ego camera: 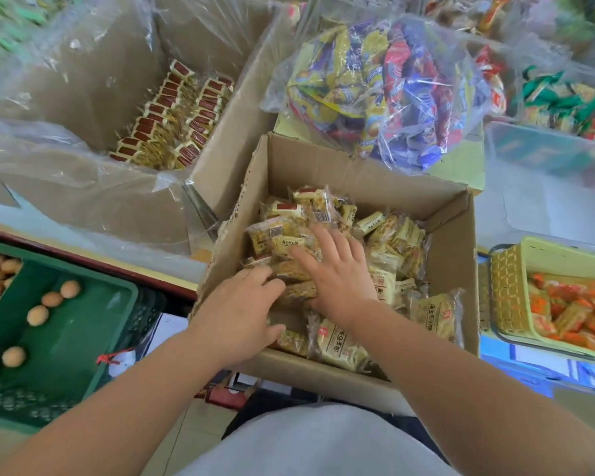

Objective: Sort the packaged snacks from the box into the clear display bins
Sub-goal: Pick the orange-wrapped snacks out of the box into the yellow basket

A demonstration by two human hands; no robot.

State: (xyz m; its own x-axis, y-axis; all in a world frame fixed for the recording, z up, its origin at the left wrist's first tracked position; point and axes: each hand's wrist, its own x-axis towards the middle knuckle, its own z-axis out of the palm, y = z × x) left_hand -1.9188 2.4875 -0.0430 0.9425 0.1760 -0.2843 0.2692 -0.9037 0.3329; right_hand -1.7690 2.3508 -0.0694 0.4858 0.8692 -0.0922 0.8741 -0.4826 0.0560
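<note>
A pale desk with a red and yellow front edge carries a large brown cardboard box lined with clear plastic at the left. Just beside it, a smaller open brown cardboard box of pale yellow snack packets reaches past that edge. A clear plastic bin stands at the right.

Bright even daylight, soft focus, blurred warped edges.

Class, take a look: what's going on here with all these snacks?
A person has both hands in the cardboard box of yellow snack packets. The left hand curls round a few at the near side; the right hand rests flat on the pile. None is lifted out yet.
</note>
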